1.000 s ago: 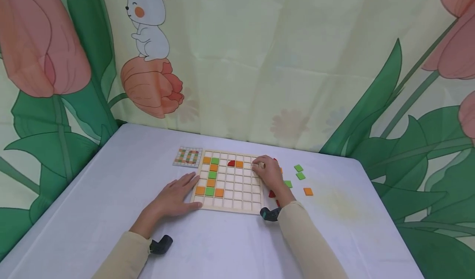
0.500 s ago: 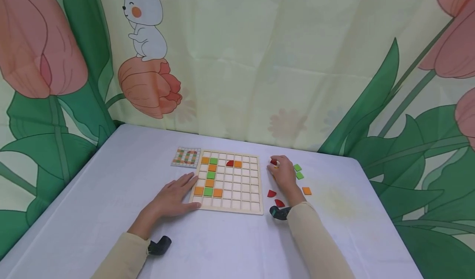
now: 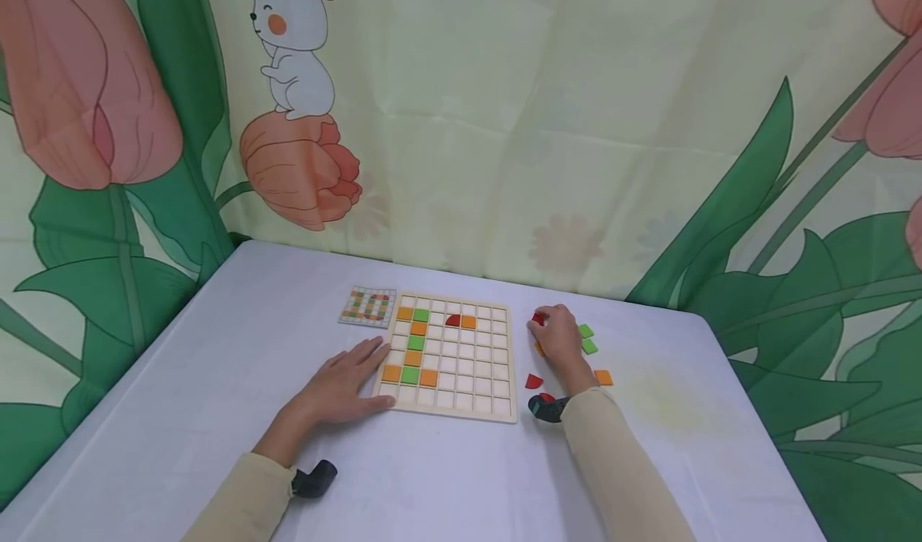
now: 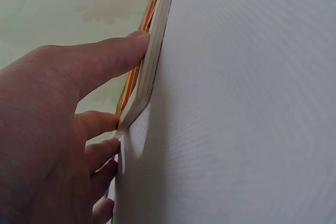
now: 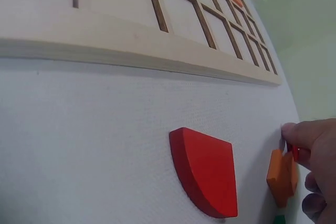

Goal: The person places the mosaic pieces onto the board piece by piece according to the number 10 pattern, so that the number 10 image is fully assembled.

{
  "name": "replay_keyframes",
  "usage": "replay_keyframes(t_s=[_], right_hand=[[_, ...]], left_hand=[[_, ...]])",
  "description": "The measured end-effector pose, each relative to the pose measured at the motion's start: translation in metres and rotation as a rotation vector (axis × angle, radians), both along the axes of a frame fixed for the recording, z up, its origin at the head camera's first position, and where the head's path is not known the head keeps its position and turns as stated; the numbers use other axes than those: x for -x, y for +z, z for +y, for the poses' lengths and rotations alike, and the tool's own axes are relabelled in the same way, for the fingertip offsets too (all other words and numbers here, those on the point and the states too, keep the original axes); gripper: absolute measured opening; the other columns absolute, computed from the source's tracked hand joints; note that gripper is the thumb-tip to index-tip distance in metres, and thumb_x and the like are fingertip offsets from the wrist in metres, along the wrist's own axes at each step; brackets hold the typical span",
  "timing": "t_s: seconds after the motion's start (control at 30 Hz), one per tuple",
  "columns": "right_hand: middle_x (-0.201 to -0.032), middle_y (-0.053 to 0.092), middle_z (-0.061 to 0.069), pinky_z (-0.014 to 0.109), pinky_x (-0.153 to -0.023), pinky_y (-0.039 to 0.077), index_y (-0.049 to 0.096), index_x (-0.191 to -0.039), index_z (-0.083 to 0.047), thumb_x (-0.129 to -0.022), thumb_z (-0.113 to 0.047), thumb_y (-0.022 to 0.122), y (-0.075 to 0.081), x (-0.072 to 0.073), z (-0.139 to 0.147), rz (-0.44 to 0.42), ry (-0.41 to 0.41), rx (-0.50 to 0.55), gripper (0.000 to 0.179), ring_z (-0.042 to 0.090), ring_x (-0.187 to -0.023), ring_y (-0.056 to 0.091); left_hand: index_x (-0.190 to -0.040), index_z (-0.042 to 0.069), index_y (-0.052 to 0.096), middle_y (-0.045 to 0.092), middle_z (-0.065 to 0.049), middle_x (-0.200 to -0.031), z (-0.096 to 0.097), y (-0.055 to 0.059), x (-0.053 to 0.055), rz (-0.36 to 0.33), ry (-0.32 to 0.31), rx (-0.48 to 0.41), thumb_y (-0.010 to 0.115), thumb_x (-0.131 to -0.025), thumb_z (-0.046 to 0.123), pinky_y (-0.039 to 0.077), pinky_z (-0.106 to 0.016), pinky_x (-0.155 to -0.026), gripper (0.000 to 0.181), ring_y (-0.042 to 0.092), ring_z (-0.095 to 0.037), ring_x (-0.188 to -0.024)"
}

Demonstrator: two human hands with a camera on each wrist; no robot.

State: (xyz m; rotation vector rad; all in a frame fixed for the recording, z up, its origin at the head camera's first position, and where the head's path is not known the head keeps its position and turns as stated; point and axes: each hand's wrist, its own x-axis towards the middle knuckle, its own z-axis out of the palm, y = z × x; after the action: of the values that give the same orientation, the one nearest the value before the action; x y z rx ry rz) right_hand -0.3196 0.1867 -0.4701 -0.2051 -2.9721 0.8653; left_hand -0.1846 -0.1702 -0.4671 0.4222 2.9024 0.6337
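Observation:
A wooden grid board (image 3: 464,383) lies on the table, with several orange and green square tiles and one red quarter-circle tile (image 3: 452,320) in its cells. My left hand (image 3: 338,386) rests against the board's left side, fingers extended; in the left wrist view its thumb (image 4: 113,56) touches the board's edge. Right of the board, my right hand (image 3: 562,340) pinches a red tile (image 3: 538,318) between thumb and fingers. That tile is mostly hidden by the hand in the right wrist view. Just beside those fingers are orange tiles (image 5: 281,174).
A small pattern card (image 3: 367,307) lies at the board's far left corner. Loose red quarter-circle tiles (image 3: 534,382) are near its right side. Farther right lie green tiles (image 3: 587,332) and an orange tile (image 3: 603,378). A printed curtain (image 3: 461,166) hangs behind the table.
My right hand has moved right, from the board's far right part to the loose tiles, and now pinches a red one. The left hand stays at the board's left side.

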Motion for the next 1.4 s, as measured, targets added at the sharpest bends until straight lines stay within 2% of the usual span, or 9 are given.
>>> replay_keyframes(t_s=[0.23,0.4,0.67,0.83,0.93,1.2,1.4], right_hand=[[-0.118,0.059,0.014,0.044,-0.099,0.048,0.066,-0.119,-0.005,-0.09,-0.025,0.068,0.0,-0.002,0.001,-0.001,0.023,0.001,0.035,0.028,-0.109,0.052],[-0.112,0.061,0.01,0.043,-0.097,0.049,0.068,-0.113,-0.008,-0.088,-0.026,0.069,-0.002,-0.005,-0.004,0.042,0.049,0.002,0.032,0.026,-0.105,0.053],[-0.11,0.064,0.005,0.042,-0.092,0.048,0.071,-0.109,-0.011,-0.086,-0.028,0.071,0.002,-0.01,-0.031,0.085,0.204,0.085,0.029,0.024,-0.103,0.056],[-0.115,0.066,0.006,0.044,-0.101,0.046,0.072,-0.11,-0.011,-0.085,-0.028,0.074,0.001,-0.013,-0.044,0.076,0.253,0.128,0.03,0.025,-0.114,0.057],[-0.117,0.066,0.007,0.044,-0.104,0.045,0.073,-0.112,-0.011,-0.085,-0.028,0.075,0.001,-0.014,-0.047,0.069,0.261,0.127,0.032,0.026,-0.118,0.057],[-0.115,0.067,0.006,0.045,-0.099,0.047,0.074,-0.111,-0.013,-0.089,-0.02,0.069,0.003,-0.015,-0.051,0.069,0.293,0.124,0.023,0.025,-0.112,0.058],[-0.113,0.067,0.004,0.043,-0.101,0.047,0.075,-0.107,-0.014,-0.091,-0.018,0.067,0.002,-0.015,-0.055,0.067,0.28,0.117,0.019,0.024,-0.113,0.058]], left_hand=[[-0.152,0.01,0.031,0.024,-0.012,-0.16,0.002,0.001,0.0,-0.009,0.002,-0.009,0.063,-0.085,0.055,0.022,-0.057,-0.117,0.086,0.024,-0.035,-0.147],[-0.152,0.011,0.03,0.023,-0.012,-0.161,0.002,0.001,0.0,-0.014,0.005,-0.006,0.063,-0.086,0.055,0.022,-0.057,-0.118,0.086,0.024,-0.035,-0.148],[-0.153,0.012,0.03,0.022,-0.011,-0.161,0.0,0.001,0.0,-0.015,0.007,0.001,0.062,-0.086,0.056,0.021,-0.057,-0.118,0.086,0.023,-0.034,-0.148],[-0.152,0.011,0.03,0.023,-0.012,-0.161,0.0,0.001,0.001,-0.012,0.003,-0.004,0.062,-0.085,0.056,0.022,-0.058,-0.117,0.087,0.023,-0.035,-0.148],[-0.152,0.011,0.03,0.023,-0.011,-0.161,0.0,0.001,0.001,-0.015,0.003,-0.006,0.062,-0.085,0.057,0.022,-0.057,-0.118,0.087,0.023,-0.034,-0.148],[-0.152,0.012,0.03,0.023,-0.011,-0.161,0.001,0.002,0.0,-0.009,0.005,0.003,0.062,-0.085,0.057,0.022,-0.057,-0.118,0.087,0.023,-0.035,-0.148],[-0.152,0.011,0.031,0.024,-0.012,-0.161,0.0,0.004,-0.001,-0.007,0.004,0.002,0.063,-0.085,0.056,0.022,-0.058,-0.117,0.086,0.024,-0.036,-0.147]])
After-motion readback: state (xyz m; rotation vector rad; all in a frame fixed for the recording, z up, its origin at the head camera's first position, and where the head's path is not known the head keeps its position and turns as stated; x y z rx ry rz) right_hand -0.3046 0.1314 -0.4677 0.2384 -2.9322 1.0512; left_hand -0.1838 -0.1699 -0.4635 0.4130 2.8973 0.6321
